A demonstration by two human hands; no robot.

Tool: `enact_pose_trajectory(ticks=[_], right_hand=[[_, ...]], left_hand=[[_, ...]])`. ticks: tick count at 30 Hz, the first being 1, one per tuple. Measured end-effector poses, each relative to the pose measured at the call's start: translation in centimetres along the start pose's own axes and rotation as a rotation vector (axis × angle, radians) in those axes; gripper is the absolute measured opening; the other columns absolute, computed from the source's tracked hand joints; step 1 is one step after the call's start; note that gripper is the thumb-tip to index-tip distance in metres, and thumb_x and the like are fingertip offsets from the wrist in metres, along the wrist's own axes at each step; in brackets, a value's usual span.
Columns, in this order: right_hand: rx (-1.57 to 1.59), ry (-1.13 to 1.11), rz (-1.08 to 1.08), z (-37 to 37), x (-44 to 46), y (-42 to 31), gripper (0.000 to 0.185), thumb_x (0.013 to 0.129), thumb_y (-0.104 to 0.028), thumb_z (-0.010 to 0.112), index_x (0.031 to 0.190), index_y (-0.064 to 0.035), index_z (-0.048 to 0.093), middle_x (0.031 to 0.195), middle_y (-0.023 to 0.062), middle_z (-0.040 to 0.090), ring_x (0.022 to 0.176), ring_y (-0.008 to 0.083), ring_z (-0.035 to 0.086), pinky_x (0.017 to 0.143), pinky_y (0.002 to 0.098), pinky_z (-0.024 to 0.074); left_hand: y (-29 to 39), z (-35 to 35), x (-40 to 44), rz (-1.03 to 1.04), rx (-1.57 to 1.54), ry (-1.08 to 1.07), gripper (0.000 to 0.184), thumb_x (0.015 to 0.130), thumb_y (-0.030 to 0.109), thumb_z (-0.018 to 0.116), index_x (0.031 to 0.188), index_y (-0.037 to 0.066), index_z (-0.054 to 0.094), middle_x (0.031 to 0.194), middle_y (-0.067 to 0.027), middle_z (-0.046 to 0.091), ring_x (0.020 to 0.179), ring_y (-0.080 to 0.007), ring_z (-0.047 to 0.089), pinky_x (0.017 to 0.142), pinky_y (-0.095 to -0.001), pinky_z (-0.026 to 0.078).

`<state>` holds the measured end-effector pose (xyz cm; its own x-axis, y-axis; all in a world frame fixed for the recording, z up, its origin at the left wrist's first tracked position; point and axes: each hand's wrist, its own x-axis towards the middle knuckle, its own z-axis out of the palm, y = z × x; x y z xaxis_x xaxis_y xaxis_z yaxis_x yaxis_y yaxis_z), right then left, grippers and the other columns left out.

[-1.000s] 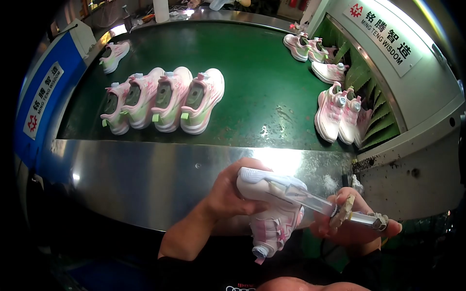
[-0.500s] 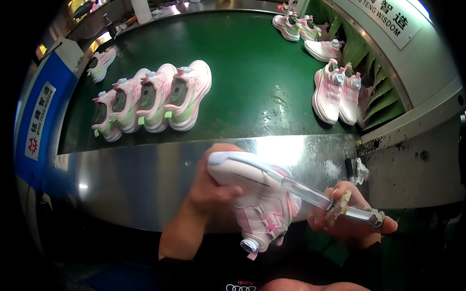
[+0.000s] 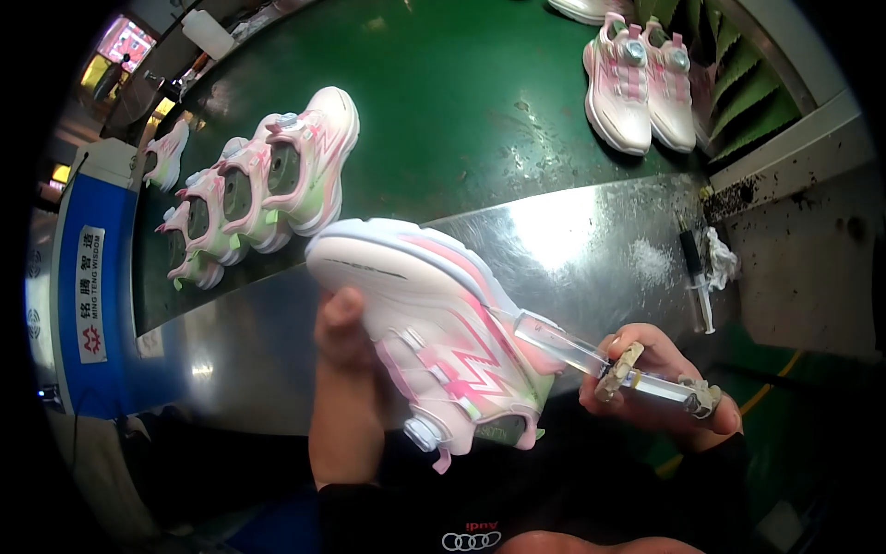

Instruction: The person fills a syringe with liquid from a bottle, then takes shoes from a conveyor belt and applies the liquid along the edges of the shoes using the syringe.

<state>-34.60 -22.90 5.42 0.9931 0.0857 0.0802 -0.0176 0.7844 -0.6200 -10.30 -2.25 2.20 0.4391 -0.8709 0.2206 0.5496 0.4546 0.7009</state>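
Observation:
A pink and white sneaker with a dial on its tongue is gripped at the far side by my left hand. Its side faces up, the toe points to the upper left and the heel to the lower right. My right hand has its fingers around a clear syringe whose grips are wrapped in pale, lumpy material. The syringe's front end is at the sole edge near the heel; I cannot tell whether its tip touches. Most of the left hand's fingers are hidden behind the shoe.
Similar sneakers stand in a row on the green belt. Another pair is by the green flaps. On the steel ledge lie a dark-bodied syringe and crumpled white tissue. A blue machine panel stands left.
The sneaker has turned to show more of its side and collar. The syringe stays in my right hand, its front end now nearer the heel. The camera view has shifted.

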Motion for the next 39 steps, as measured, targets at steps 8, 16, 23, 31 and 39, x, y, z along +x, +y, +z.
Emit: enact_pose_trajectory(ticks=[8, 16, 23, 31, 39], right_hand=[[-0.082, -0.08, -0.001, -1.1, -2.5, 0.8, 0.126, 0.059, -0.068, 0.078, 0.139, 0.0087, 0.019, 0.125, 0.0215, 0.046, 0.108, 0.0173, 0.047, 0.083, 0.0224, 0.0353], [-0.098, -0.089, -0.027, -1.1, -4.7, 1.3, 0.123, 0.061, -0.068, 0.076, 0.138, 0.0103, 0.02, 0.125, 0.0205, 0.045, 0.112, 0.0192, 0.047, 0.088, 0.0254, 0.036], [-0.036, -0.09, -0.093, -1.4, -6.0, 2.1, 0.119, 0.064, -0.064, 0.077, 0.138, 0.0109, 0.021, 0.127, 0.0216, 0.044, 0.12, 0.0243, 0.045, 0.099, 0.032, 0.0362], [-0.027, -0.107, -0.128, -2.6, -6.8, 2.8, 0.118, 0.065, -0.062, 0.078, 0.138, 0.0108, 0.02, 0.128, 0.0218, 0.042, 0.12, 0.0242, 0.045, 0.1, 0.0323, 0.0362], [-0.024, -0.136, -0.167, -3.2, -6.4, 3.1, 0.117, 0.065, -0.058, 0.079, 0.138, 0.0106, 0.02, 0.127, 0.0204, 0.041, 0.12, 0.0242, 0.044, 0.101, 0.0326, 0.0351]], left_hand=[[-0.7, -0.9, -1.3, -0.015, -0.085, 0.371, 0.07, 0.077, 0.039, 0.067, 0.133, 0.002, 0.045, 0.124, -0.0182, 0.057, 0.113, -0.0322, 0.057, 0.097, -0.0489, 0.048], [-0.5, -1.7, -1.3, -0.029, -0.069, 0.434, 0.071, 0.078, 0.044, 0.065, 0.133, 0.006, 0.045, 0.125, -0.0161, 0.056, 0.114, -0.0317, 0.057, 0.098, -0.051, 0.047], [-1.0, 0.0, 0.3, -0.023, -0.159, 0.354, 0.068, 0.078, 0.04, 0.066, 0.133, 0.006, 0.044, 0.127, -0.0152, 0.054, 0.117, -0.0298, 0.055, 0.1, -0.0481, 0.045], [-1.3, -1.1, 0.2, -0.032, -0.172, 0.31, 0.064, 0.082, 0.043, 0.06, 0.135, 0.01, 0.044, 0.131, -0.0113, 0.053, 0.12, -0.0297, 0.053, 0.103, -0.0513, 0.042], [-1.4, -1.7, 0.5, -0.058, -0.171, 0.244, 0.062, 0.084, 0.047, 0.058, 0.133, 0.009, 0.048, 0.129, -0.0112, 0.054, 0.117, -0.0284, 0.054, 0.1, -0.0494, 0.044]])
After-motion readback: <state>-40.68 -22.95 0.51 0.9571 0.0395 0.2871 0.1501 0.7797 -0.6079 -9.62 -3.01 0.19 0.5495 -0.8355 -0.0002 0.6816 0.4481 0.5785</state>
